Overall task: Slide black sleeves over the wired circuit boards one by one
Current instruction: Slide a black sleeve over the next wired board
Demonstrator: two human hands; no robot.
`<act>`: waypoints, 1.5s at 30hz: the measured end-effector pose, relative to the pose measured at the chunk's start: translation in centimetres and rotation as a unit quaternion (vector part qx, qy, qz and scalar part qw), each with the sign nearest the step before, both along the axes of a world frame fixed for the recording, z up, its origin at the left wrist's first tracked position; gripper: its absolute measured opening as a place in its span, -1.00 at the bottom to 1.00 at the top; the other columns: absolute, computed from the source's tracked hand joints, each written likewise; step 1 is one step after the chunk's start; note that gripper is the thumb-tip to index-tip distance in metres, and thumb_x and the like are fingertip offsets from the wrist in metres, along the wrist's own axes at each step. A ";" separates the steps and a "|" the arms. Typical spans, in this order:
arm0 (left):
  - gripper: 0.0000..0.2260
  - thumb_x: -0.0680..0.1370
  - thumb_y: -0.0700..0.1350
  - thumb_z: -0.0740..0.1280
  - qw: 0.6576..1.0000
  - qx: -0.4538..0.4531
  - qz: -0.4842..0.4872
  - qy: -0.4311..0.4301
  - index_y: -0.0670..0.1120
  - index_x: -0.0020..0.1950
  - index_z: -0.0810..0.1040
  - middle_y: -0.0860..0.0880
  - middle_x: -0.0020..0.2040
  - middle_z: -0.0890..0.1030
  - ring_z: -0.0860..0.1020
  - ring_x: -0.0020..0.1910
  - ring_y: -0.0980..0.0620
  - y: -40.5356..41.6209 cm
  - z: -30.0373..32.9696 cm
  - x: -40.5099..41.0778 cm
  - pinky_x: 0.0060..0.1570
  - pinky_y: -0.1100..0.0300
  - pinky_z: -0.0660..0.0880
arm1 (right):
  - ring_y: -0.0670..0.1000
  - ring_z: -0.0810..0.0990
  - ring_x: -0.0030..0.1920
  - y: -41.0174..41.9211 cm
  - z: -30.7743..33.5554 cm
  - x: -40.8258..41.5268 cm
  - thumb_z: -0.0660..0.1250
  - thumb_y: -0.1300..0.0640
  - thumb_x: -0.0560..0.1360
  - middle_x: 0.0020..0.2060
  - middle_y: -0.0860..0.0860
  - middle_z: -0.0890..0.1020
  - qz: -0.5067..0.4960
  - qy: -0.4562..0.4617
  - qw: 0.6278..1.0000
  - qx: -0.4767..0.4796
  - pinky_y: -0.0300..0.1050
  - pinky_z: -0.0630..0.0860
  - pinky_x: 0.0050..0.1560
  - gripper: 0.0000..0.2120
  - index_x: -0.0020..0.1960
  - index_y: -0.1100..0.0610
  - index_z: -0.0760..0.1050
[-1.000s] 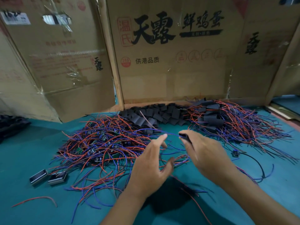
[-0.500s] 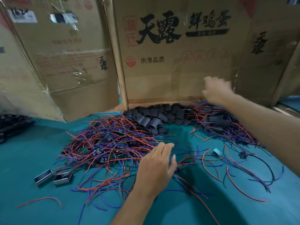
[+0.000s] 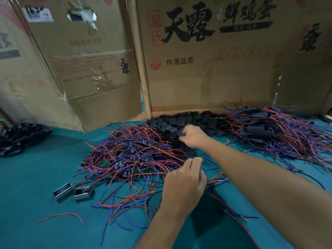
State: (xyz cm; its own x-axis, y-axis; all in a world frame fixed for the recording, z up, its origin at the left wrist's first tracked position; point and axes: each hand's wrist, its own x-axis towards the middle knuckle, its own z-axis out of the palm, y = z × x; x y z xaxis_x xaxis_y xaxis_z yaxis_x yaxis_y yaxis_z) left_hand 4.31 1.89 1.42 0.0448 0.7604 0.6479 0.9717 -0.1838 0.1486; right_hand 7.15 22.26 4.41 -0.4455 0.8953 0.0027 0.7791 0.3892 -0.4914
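Note:
A tangled heap of small circuit boards with red and blue wires (image 3: 129, 155) covers the middle of the teal table. Behind it lies a pile of flat black sleeves (image 3: 181, 121) against the cardboard. To the right sits a heap of boards wearing black sleeves (image 3: 265, 130). My right hand (image 3: 193, 136) reaches across into the near edge of the sleeve pile, its fingers curled on a black sleeve. My left hand (image 3: 185, 178) rests at the right edge of the wire heap and pinches red and blue wires of a board; the board itself is hidden.
Cardboard box walls (image 3: 206, 69) close off the back of the table. Two small metal cases (image 3: 72, 192) lie at the front left beside a loose red wire (image 3: 61, 216). A dark pile of black parts (image 3: 19, 137) sits at the far left edge.
My right hand has swung from the sleeved heap at the back right down and left to the black sleeve pile. My left hand has curled its fingers round wires at the heap's edge.

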 end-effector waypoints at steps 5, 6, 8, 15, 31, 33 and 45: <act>-0.80 0.60 -0.01 0.18 1.000 -0.028 -0.002 -0.001 -0.03 0.09 0.54 0.04 -0.12 0.57 0.58 -0.33 -0.01 -0.1 0.1 0.0 -0.43 0.06 0.48 | 0.16 0.58 -0.21 -1.5 1.2 3.0 0.19 0.05 0.61 -0.12 0.17 0.58 -0.037 0.061 0.997 -0.031 -0.05 0.39 -0.31 -0.74 0.17 0.20 0.24; -0.79 0.61 0.00 0.16 1.000 -0.030 -0.001 -0.004 -0.03 0.08 0.54 0.04 -0.12 0.57 0.58 -0.31 -0.03 -0.1 0.1 -0.1 -0.41 0.04 0.49 | 0.14 0.55 -0.23 -2.0 1.2 3.5 0.17 -0.01 0.62 -0.13 0.17 0.57 -0.031 0.049 0.998 -0.019 -0.05 0.37 -0.31 -0.71 0.16 0.20 0.24; -0.78 0.62 0.01 0.13 0.999 -0.039 -0.003 -0.008 -0.03 0.09 0.52 0.03 -0.10 0.56 0.58 -0.28 -0.04 -0.1 0.3 -0.2 -0.38 0.03 0.48 | 0.11 0.51 -0.27 -3.2 1.4 4.7 0.11 -0.14 0.63 -0.17 0.14 0.55 -0.031 0.035 0.999 -0.023 -0.04 0.36 -0.29 -0.62 0.11 0.20 0.27; -0.80 0.64 0.02 0.14 0.997 -0.060 0.023 -0.030 -0.02 0.07 0.51 0.05 -0.04 0.60 0.60 -0.17 -0.03 0.1 0.4 -1.0 -0.23 0.01 0.50 | 0.04 0.50 -0.44 -10.6 2.0 11.7 0.08 0.10 0.65 -0.41 0.07 0.51 -0.020 0.209 0.972 -0.108 -0.16 0.38 -0.48 -0.65 -0.23 0.18 0.46; -0.88 0.57 -0.01 0.30 0.991 -0.036 -0.071 -0.105 0.02 0.04 0.57 0.11 -0.18 0.56 0.52 -0.21 0.10 -0.4 0.8 -0.6 -0.19 0.10 0.48 | -0.02 0.38 -0.31 -15.7 -1.7 16.7 0.10 0.14 0.61 -0.27 0.06 0.45 -0.022 0.539 0.750 -0.382 -0.11 0.25 -0.31 -0.65 0.25 0.26 0.53; -0.76 0.50 0.03 0.37 0.979 -0.073 -0.134 -0.132 0.06 0.16 0.55 0.11 -0.15 0.53 0.51 -0.15 0.12 -0.7 0.8 0.4 -0.10 0.12 0.49 | 0.01 0.48 -0.24 -16.3 -1.8 15.9 0.18 0.11 0.58 -0.21 0.12 0.52 -0.007 0.557 0.753 -0.351 -0.11 0.35 -0.25 -0.67 0.25 0.24 0.52; -0.82 0.41 0.07 0.49 0.883 -0.136 -0.222 -0.390 0.02 -0.10 0.62 0.17 -0.31 0.52 0.40 -0.33 0.20 -0.1 0.0 2.1 -0.26 0.25 0.37 | 0.08 0.65 0.06 -17.4 -2.2 15.2 0.25 0.00 0.51 0.09 0.14 0.67 0.088 0.503 0.807 -0.299 0.01 0.59 0.12 -0.62 0.20 0.21 0.55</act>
State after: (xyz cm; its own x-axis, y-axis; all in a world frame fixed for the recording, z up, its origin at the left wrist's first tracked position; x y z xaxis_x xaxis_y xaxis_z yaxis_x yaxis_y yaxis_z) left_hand 6.46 1.76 1.37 -0.0014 0.9125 0.4091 0.3942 -0.3754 0.8388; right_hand 22.38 4.86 2.19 -0.6075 0.7936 0.0337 -0.1713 -0.0895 -0.9812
